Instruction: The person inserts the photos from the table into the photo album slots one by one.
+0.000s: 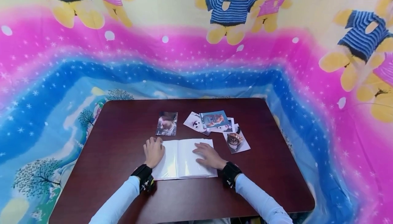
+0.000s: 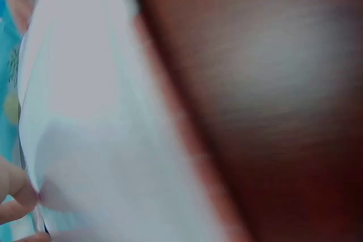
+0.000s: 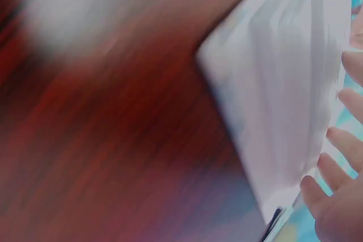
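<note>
On the dark brown table (image 1: 104,142), an open white-paged album (image 1: 171,162), flat between both hands – long axis left to right, neither hand nearer; on its right page (image 1: 186,159), a loosely spread right hand (image 1: 210,155); touching its left side, the left hand (image 1: 154,153) – cannot tell whether pinching or just resting.

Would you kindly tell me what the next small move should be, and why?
Probably the right hand should reach for the tabby cat photo: it lies mostly uncovered to the right of the open photo album, whose two facing pages look blank, while the left hand is at the album's left edge.
</note>
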`<action>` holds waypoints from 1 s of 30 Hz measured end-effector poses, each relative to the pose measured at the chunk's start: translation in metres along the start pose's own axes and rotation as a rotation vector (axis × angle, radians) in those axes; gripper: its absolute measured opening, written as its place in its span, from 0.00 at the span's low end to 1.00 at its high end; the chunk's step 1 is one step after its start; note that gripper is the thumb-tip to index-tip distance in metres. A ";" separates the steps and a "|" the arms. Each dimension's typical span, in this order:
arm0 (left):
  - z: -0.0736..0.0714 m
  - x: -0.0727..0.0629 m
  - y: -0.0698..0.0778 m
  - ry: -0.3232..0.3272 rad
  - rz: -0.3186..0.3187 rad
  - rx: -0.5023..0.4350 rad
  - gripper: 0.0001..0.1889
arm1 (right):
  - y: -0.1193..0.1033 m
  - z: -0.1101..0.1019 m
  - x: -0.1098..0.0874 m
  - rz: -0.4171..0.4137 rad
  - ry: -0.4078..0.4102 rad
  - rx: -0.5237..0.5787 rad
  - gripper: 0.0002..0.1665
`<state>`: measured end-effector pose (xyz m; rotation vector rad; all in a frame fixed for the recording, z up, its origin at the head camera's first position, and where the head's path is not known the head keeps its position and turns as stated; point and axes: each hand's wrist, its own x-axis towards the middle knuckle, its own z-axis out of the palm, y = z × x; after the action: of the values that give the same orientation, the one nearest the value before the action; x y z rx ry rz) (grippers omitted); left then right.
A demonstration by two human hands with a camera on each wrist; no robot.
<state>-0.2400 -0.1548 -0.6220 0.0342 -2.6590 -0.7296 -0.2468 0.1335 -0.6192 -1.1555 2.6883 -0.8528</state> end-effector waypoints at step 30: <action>0.001 0.070 -0.009 0.051 -0.300 -0.318 0.17 | 0.011 -0.002 -0.012 0.035 -0.006 0.074 0.25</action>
<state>-0.3062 -0.1706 -0.6020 0.3663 -2.4848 -1.2214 -0.2457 0.1491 -0.6254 -1.0900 2.6395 -0.9331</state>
